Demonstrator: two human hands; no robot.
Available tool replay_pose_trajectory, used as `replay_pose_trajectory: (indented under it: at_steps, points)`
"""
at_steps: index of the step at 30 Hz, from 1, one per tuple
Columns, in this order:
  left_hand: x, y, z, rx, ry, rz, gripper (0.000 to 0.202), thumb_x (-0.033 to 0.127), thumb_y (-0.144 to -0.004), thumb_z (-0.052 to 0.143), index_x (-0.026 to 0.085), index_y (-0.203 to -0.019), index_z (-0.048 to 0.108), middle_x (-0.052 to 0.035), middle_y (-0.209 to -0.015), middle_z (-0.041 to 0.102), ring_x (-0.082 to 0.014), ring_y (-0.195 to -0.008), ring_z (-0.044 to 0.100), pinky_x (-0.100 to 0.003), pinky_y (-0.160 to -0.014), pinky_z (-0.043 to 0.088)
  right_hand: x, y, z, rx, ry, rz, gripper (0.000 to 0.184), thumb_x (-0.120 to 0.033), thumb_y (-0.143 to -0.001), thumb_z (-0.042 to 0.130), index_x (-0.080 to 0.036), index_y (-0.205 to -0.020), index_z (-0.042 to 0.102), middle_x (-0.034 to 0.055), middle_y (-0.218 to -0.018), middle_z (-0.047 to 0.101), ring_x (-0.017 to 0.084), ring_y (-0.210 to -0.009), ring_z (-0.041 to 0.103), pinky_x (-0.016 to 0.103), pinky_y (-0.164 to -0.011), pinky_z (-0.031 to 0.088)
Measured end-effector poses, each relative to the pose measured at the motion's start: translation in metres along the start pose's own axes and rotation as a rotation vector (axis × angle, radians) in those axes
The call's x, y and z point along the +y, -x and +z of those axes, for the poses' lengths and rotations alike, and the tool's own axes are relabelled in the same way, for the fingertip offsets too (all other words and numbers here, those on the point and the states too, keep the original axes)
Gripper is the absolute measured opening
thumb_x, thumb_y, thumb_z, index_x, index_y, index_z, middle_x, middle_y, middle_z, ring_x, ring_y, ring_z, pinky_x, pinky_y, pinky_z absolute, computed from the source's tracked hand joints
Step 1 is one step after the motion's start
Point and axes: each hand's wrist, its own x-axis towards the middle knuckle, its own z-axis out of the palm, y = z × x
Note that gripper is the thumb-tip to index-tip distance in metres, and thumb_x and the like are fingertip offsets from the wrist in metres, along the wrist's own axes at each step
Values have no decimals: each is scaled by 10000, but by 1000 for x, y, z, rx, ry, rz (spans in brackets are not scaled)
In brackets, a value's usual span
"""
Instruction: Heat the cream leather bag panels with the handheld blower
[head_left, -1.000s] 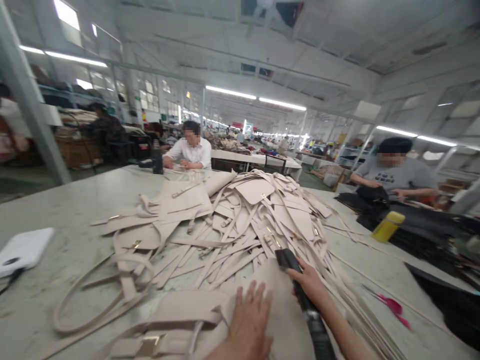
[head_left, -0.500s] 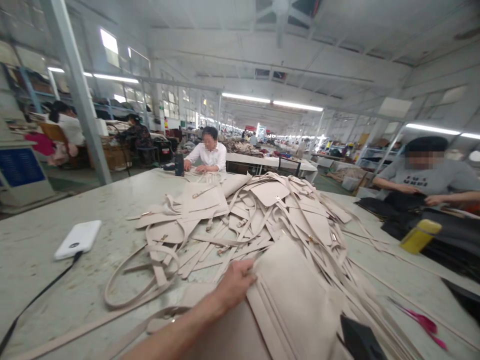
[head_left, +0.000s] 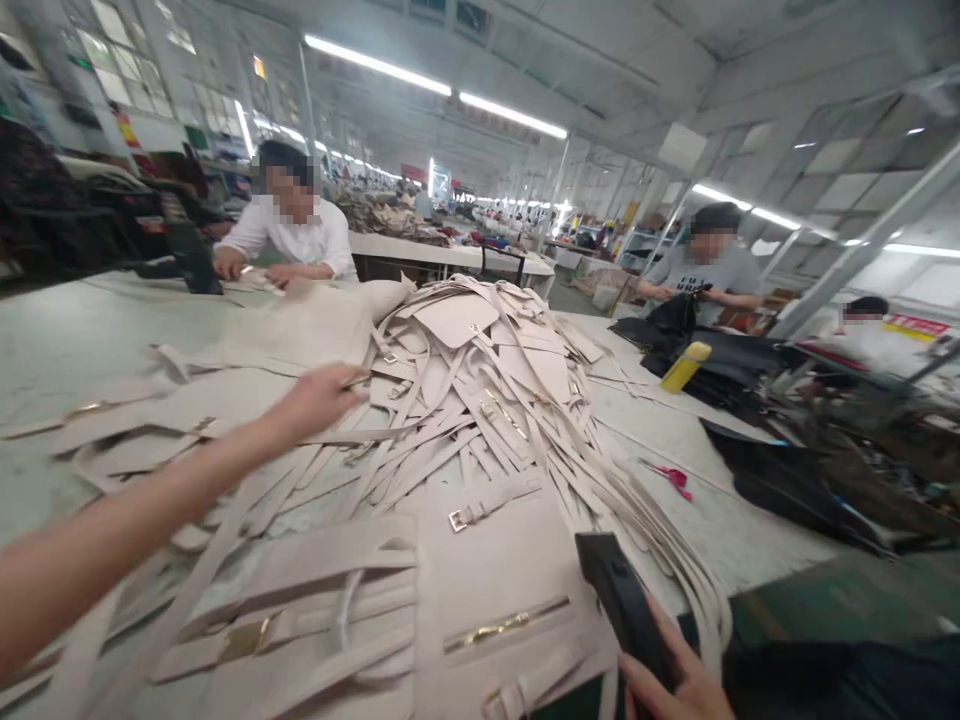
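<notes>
My left hand (head_left: 322, 400) reaches across to the left of the heap, fingers closed at the edge of a beige leather bag panel (head_left: 300, 325), which is blurred by motion. Low on the right, my right hand (head_left: 682, 680) is wrapped round a black handheld tool (head_left: 626, 600) shaped like a hair clipper. The tool's head lies at the right edge of a beige bag piece (head_left: 502, 570) with a gold zip and a buckled strap. Left of that piece lie further beige straps and flaps (head_left: 300, 590) with gold fittings.
A big heap of beige panels and straps (head_left: 457, 320) covers the table's middle. Pink-handled scissors (head_left: 677, 482), a yellow bottle (head_left: 685, 367) and black material (head_left: 787, 480) lie to the right. One co-worker (head_left: 300, 235) sits back left, another (head_left: 705, 265) back right.
My view has turned right and down. My left hand has carried a beige panel leftward off the near pieces, uncovering the zipped one. My right hand with the black tool now shows.
</notes>
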Motion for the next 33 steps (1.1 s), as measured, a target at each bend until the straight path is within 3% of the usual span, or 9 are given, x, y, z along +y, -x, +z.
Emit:
replay_pose_trajectory:
  at_steps: [2,4,7,10,13,16,19,27,33]
  points:
    - [37,53,59,-175,78,131,318,224,-734,575,166,-1044,618,-86,-1127,621,-202,-1088,552,-349,-978,422,-10,-4,6,-105,-65,53,841,-524,-686,601,-103,-1366,342,70,-725,661,237,-601,643,288,-514,523]
    - [76,100,107,-316,120,217,426,203,-717,604,225,-1141,583,-71,-1236,554,-236,-1176,486,-459,-1020,371,-25,-11,10,-235,-155,97,874,-504,-716,585,-95,-1404,233,-4,-534,585,171,-402,542,248,-377,446]
    - [116,142,145,-580,63,238,632,233,-732,592,273,-1332,396,-80,-1451,243,-298,-1345,188,-590,-1072,166,-51,-31,18,-352,-186,67,795,-396,-734,573,-144,-1399,217,-63,-441,504,139,-349,487,198,-321,390]
    - [129,151,154,-617,-19,244,696,296,-728,600,288,-1369,328,-91,-1480,71,-318,-1360,56,-602,-1075,85,-70,-62,34,-442,-116,20,623,-291,-729,528,-232,-1323,351,-72,-492,498,147,-374,521,210,-318,417]
    - [128,151,155,-612,-46,284,681,323,-751,577,320,-1374,304,-89,-1481,70,-311,-1362,53,-606,-1070,83,-83,-97,59,-482,-62,-17,487,-240,-696,538,-238,-1182,505,-71,-524,480,135,-343,505,214,-307,412]
    - [124,152,160,-587,-77,307,652,364,-766,569,331,-1367,317,-95,-1481,98,-325,-1360,71,-620,-1060,89,-93,-125,73,-399,-46,-60,423,-257,-688,572,-215,-1109,556,-62,-531,483,127,-342,499,197,-302,394]
    - [117,146,169,-516,-115,302,623,398,-780,561,335,-1357,337,-96,-1485,94,-344,-1356,85,-627,-1050,98,-97,-132,60,-272,-55,-91,474,-296,-714,564,-235,-1180,502,-62,-557,490,129,-398,531,186,-327,415]
    - [98,112,193,-392,-228,224,554,435,-838,478,310,-1361,343,-112,-1488,87,-391,-1345,91,-661,-1005,109,-46,-33,-23,-281,-172,91,664,-331,-730,556,-176,-1336,331,-61,-458,518,135,-354,504,200,-320,422]
    - [99,116,193,-391,-244,229,551,441,-848,449,301,-1368,331,-110,-1490,78,-387,-1348,83,-652,-1011,91,-11,-1,-10,-415,-288,205,790,-285,-695,577,-152,-1393,232,-53,-431,540,127,-340,494,184,-317,419]
